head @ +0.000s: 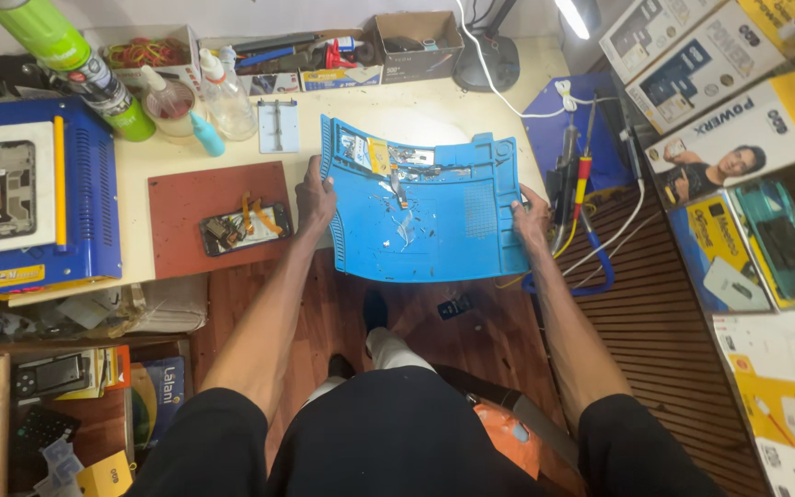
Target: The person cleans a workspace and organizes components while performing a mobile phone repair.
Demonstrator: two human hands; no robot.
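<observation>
— Both hands are clenched on the flexible blue silicone repair mat (453, 230): my left hand (315, 198) grips its left edge and my right hand (531, 219) its right edge.

— Where is the mat, and how does it lie?

— It's between my two hands, half over the front edge of the cream worktop (397, 115) and half over the wooden floor (471, 322). Its long axis runs from one grip to the other, left to right. The far edge curls upward and the near edge tips down toward my lap, so the sheet bows in the middle.

— What's on it?

— Loose scraps and small parts (397, 175), gathered near the upper middle, between my hands. Too small for me to count.

— Counts around it?

— One mat, two hands. Just beyond my left hand lies one opened phone with orange ribbon cables (244, 227) on one dark red rectangular pad (204, 207). Farther left stands one blue box-shaped machine (39, 198) with a phone frame on top. Beyond the left grip I see two clear squeeze bottles (223, 97) and one green spray can (66, 60).

— Anything in the way?

— Just outside my right hand, a soldering iron with a red and yellow handle (583, 170) and white cables (614, 235) sit close against that edge. Stacked retail boxes (738, 138) crowd farther right.
</observation>
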